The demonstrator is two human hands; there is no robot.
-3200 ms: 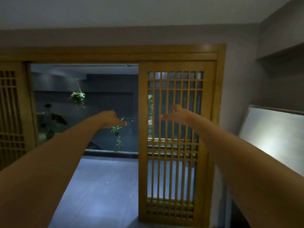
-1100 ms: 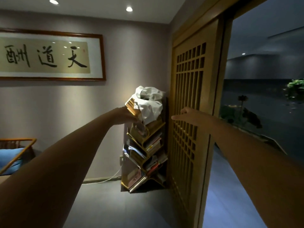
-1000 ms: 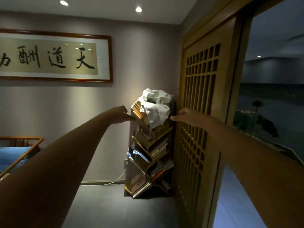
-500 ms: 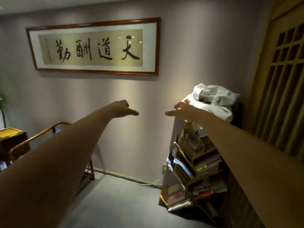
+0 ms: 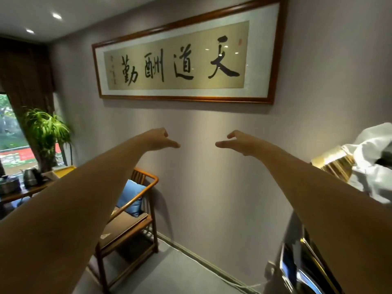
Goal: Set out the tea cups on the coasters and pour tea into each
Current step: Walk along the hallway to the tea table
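No cups or coasters in sight; only a kettle [image 5: 31, 177] on the tea table [image 5: 27, 193], far left and low. Well apart from both hands, nearer the left hand [image 5: 160, 140]. Left and right hand [image 5: 235, 141] outstretched, fingers loosely apart, holding nothing, aimed at the framed calligraphy [image 5: 186, 58]. Probably calls for turning left.

head-worn view, facing wall [image 5: 201, 187], arms outstretched
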